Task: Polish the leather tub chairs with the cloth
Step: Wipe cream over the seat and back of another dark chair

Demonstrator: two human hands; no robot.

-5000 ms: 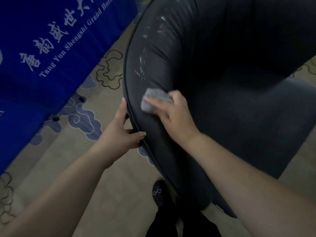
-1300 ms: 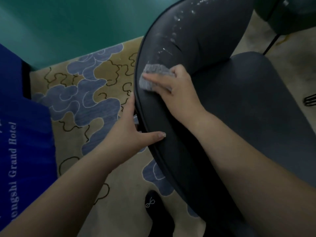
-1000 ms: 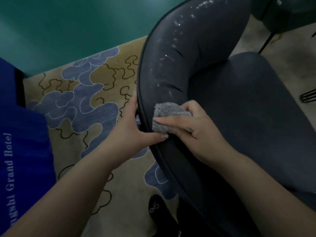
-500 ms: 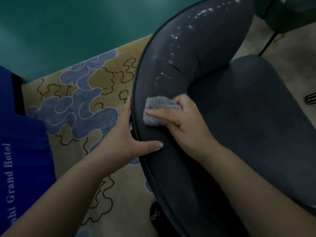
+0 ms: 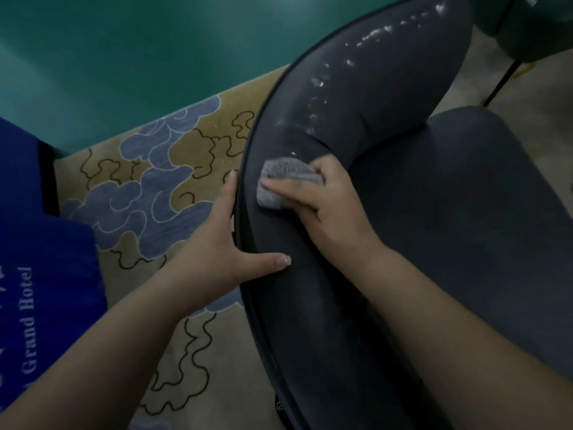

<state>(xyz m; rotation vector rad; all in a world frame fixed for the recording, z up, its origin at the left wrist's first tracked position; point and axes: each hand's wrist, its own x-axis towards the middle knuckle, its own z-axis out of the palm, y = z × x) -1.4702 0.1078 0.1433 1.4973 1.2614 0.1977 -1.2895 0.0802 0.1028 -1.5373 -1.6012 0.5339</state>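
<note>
Head view: right grip (image 5: pixel 325 212) clasps folded grey cloth (image 5: pixel 279 184), cloth under its fingers, pressed to curved back of dark leather tub chair (image 5: pixel 310 305); left grip (image 5: pixel 223 240) unclenched, fingers straight on outer rim, thumb flat on padding; white streaks (image 5: pixel 319 85) lie just beyond cloth.

dark grey chair (image 5: pixel 310 290) flecked white; grey cloth (image 5: pixel 279 181); tan carpet (image 5: pixel 198 144) with blue cloud shapes outlined dark; teal wall (image 5: pixel 124 57); blue banner (image 5: pixel 37 259), white lettering.

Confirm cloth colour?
Grey cloth, gripped in the right hand; head view, the only one.
</note>
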